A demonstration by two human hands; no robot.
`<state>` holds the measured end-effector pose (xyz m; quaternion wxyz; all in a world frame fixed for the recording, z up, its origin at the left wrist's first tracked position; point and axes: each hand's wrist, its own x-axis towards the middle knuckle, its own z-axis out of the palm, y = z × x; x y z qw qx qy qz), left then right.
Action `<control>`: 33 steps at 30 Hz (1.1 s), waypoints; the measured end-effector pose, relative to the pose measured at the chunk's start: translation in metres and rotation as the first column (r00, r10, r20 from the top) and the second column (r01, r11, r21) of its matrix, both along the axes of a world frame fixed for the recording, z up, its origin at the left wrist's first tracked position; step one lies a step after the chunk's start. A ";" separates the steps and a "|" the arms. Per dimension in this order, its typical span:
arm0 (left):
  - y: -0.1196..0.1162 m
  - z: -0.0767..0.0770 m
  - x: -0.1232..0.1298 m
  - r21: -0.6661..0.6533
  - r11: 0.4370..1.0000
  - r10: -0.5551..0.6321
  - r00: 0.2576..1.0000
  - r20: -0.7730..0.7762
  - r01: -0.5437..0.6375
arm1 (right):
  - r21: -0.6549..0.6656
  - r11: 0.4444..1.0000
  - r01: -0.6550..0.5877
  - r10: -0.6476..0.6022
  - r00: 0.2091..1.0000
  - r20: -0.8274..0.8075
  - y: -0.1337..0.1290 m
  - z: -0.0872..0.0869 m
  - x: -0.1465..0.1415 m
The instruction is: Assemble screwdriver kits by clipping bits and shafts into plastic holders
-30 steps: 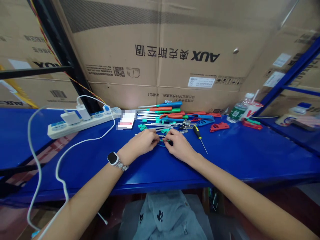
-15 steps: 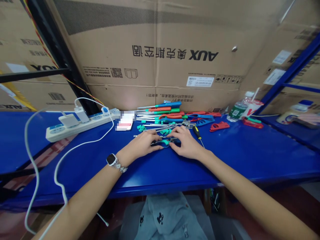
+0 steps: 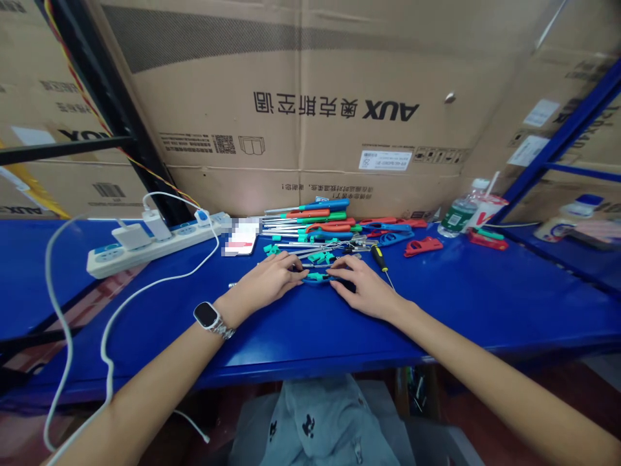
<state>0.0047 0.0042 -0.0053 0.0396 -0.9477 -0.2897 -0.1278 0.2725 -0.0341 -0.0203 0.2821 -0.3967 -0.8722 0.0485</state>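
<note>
Between my hands lies a blue handle piece with a teal insert (image 3: 317, 277), low over the blue table (image 3: 291, 336). My left hand (image 3: 272, 281) pinches its left end. At its right end are the bent fingers of my right hand (image 3: 361, 285), closed on it. Just behind my hands are small teal clips (image 3: 321, 257) and thin metal rods. Further back, a pile holds lighters with blue, green and orange handles (image 3: 315, 213). A yellow and black screwdriver (image 3: 380, 259) rests right of my right hand.
Red handle shells (image 3: 424, 246) lie right of the pile. A white power strip (image 3: 111, 260) with plugs and cables runs along the left. A phone (image 3: 242, 237) lies behind my left hand. The bottle (image 3: 457, 217) and cup stand at the back right, before cardboard.
My left hand has shifted slightly left and its wrist has turned. The blue side of the held piece shows more now. The whole view has moved a little.
</note>
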 end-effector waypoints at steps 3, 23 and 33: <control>0.003 -0.001 -0.002 0.040 0.999 0.010 0.999 -0.049 -0.008 | -0.013 1.000 -0.022 0.021 0.999 -0.034 -0.001 -0.001 0.002; -0.026 -0.004 0.040 0.135 0.989 -0.054 0.999 0.007 0.053 | -0.026 0.998 0.065 -0.067 0.996 -0.061 -0.003 -0.004 0.000; -0.030 -0.005 0.040 0.162 0.986 -0.042 0.999 -0.018 0.044 | -0.019 0.992 0.124 -0.124 0.992 -0.023 -0.006 -0.003 -0.001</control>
